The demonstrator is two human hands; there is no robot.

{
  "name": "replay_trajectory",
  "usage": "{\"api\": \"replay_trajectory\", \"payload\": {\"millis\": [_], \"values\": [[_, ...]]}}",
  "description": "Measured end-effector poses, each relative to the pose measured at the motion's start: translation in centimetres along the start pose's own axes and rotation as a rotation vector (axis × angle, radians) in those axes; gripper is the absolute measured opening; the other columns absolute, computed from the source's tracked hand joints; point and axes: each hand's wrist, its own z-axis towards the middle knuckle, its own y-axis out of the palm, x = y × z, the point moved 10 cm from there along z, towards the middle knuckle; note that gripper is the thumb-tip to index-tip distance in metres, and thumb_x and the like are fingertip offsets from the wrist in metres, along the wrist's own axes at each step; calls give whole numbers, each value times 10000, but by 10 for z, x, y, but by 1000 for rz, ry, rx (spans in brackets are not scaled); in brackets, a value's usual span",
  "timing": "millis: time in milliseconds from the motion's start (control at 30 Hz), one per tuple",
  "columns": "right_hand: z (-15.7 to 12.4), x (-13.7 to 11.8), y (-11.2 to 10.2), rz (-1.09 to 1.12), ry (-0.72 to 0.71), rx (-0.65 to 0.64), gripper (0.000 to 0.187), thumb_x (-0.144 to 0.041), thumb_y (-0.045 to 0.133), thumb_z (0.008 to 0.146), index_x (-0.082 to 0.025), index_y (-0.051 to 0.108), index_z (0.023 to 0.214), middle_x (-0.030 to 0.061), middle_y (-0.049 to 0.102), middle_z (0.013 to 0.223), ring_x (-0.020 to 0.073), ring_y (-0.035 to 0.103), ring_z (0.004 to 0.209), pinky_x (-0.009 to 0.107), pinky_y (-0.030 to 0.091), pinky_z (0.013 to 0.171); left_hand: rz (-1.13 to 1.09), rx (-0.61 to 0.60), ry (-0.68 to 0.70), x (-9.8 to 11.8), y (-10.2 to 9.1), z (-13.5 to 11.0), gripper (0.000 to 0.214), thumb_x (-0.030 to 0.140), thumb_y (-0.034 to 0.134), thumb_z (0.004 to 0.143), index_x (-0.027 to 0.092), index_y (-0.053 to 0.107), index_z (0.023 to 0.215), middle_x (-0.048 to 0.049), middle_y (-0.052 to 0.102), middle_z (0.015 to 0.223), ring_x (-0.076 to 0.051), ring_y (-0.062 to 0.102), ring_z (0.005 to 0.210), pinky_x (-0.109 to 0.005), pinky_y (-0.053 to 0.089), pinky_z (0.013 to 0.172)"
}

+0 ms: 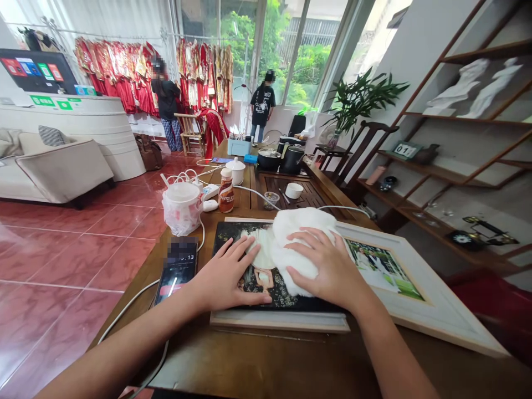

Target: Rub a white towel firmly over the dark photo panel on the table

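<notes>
A dark photo album (277,293) lies on the wooden table (257,360) in front of me. My left hand (226,277) rests flat on its left part, fingers stretched out. My right hand (326,266) presses a white cloth (291,238) onto the album's picture, fingers spread over the cloth. A white-framed photo (399,277) lies partly under the album, to the right.
A phone (178,269) on a white cable lies left of the album. Behind stand a bagged white container (183,208), a brown jar (226,194), a white lidded pot (236,170), cups and kettles (286,158). Two people stand by red garments far back. Shelves are right.
</notes>
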Motion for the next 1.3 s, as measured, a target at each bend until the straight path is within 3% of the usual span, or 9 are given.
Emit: {"api": "replay_trajectory", "payload": {"millis": [133, 267, 400, 600, 700, 833, 1100, 1200, 1300], "values": [[-5, 25, -1, -101, 73, 27, 329, -461, 537, 857, -279, 638, 1112, 66, 622, 1285, 335, 477, 1219, 607, 294, 978, -8, -2, 4, 1, 0, 0, 1008, 821, 469, 792, 191, 238, 1544, -124, 211, 1604, -297, 159, 1485, -494, 130, 1206], [-7, 28, -2, -133, 61, 48, 320, -451, 536, 855, -279, 631, 1107, 80, 611, 1301, 347, 459, 1227, 634, 264, 985, -15, 12, 9, 3, -1, 1, 997, 818, 466, 796, 205, 231, 1546, -119, 219, 1602, -299, 172, 1482, -499, 137, 1204], [-5, 12, 0, -77, 9, 22, 351, -454, 562, 831, -284, 634, 1129, 85, 613, 1290, 365, 451, 1227, 655, 222, 1007, -12, 23, 13, 2, -1, 1, 1005, 821, 474, 787, 193, 253, 1540, -130, 239, 1595, -314, 175, 1479, -507, 155, 1200], [-2, -38, 0, 121, -132, -35, 354, -470, 604, 792, -315, 654, 1107, 41, 614, 1284, 349, 425, 1277, 607, 186, 1072, -3, 29, 25, 3, -1, 1, 999, 819, 476, 789, 176, 277, 1527, -144, 271, 1583, -312, 179, 1479, -507, 159, 1201], [-1, -46, 0, 175, -151, -54, 345, -459, 609, 788, -321, 656, 1100, 37, 614, 1288, 342, 429, 1283, 599, 186, 1072, -6, 58, 41, 5, -3, 1, 959, 814, 471, 797, 195, 309, 1512, -132, 326, 1562, -306, 199, 1475, -506, 168, 1201], [-1, -30, 0, 153, -101, -44, 324, -435, 611, 792, -327, 650, 1095, 28, 622, 1286, 329, 446, 1275, 594, 205, 1057, -7, 35, 22, 3, -1, 2, 986, 820, 468, 793, 200, 265, 1533, -130, 256, 1590, -310, 180, 1479, -507, 163, 1200], [-5, 25, -2, -87, 81, 34, 328, -445, 531, 859, -272, 635, 1117, 66, 623, 1287, 336, 472, 1230, 608, 282, 993, 0, 9, 9, 2, 1, 2, 1011, 827, 463, 789, 190, 244, 1543, -120, 212, 1605, -298, 151, 1486, -490, 131, 1208], [-5, 22, -2, -103, 79, 34, 306, -435, 526, 858, -271, 636, 1091, 72, 622, 1282, 343, 462, 1232, 631, 248, 1005, 8, -5, 4, 2, 2, 2, 1016, 827, 457, 792, 177, 243, 1543, -126, 205, 1605, -296, 146, 1487, -488, 125, 1209], [-3, 3, -2, -47, 31, 19, 320, -434, 555, 833, -284, 636, 1104, 68, 620, 1278, 352, 446, 1245, 644, 200, 1031, 14, -10, 3, 2, 2, 2, 1022, 832, 448, 792, 163, 250, 1540, -135, 207, 1604, -301, 151, 1486, -487, 125, 1209]]}}
